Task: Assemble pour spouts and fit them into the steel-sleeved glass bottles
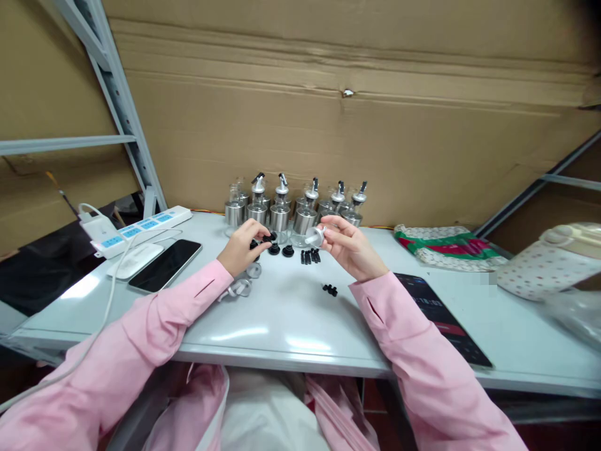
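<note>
My left hand [244, 245] is closed, thumb and fingertips pinching a black rubber stopper [268, 237]. More black stoppers [288, 251] stand on the table just right of it. In my right hand [350, 243] a silver and white pourer spout [315, 237] is gripped, its white end pointing left. Small black flip caps [310, 256] lie in a row between the hands. A cluster of tiny black parts [330, 289] sits nearer to me. Below my left hand are loose clear and white pourer pieces [240, 287].
Steel-and-glass bottles [280, 217], several with pourers fitted, line the back by the cardboard wall [282, 113]. At left are a power strip [141, 232], a charger and a phone [165, 265]. Rightward lie a larger phone or tablet [444, 319], a patterned cloth [448, 247] and a dotted container [539, 266].
</note>
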Demonstrator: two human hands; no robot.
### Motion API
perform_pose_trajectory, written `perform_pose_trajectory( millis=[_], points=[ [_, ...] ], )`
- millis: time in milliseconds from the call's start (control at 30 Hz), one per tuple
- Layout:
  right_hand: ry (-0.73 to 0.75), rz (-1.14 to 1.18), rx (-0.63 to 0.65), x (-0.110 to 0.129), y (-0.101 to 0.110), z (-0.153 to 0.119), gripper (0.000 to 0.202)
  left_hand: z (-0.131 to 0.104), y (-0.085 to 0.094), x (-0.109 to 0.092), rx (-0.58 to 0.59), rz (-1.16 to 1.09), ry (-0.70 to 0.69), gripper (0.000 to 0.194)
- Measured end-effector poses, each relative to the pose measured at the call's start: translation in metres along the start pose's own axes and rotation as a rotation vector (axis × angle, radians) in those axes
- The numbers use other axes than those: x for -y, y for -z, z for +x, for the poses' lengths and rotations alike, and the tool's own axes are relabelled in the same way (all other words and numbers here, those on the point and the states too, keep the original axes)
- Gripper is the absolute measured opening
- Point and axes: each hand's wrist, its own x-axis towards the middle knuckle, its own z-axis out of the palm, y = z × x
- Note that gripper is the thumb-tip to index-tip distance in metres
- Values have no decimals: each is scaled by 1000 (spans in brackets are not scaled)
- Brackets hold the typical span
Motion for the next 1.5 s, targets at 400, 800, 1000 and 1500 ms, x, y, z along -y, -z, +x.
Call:
perform_pose_trajectory(
  millis=[400, 800, 1000, 1500],
  points=[
    [-54, 13, 271, -10, -15, -7, 25, -19, 1, -56, -142, 54, -501, 13],
    [18, -27, 263, -12, -21, -9, 21, -18, 2, -55, -186, 118, -517, 13],
    [-7, -55, 290, -14, -22, -9, 19, -18, 1, -53, -184, 134, -544, 15],
    [-81, -34, 438, -19, -22, -10, 26, -19, -7, -49, 130, -33, -553, 50]
  ],
)
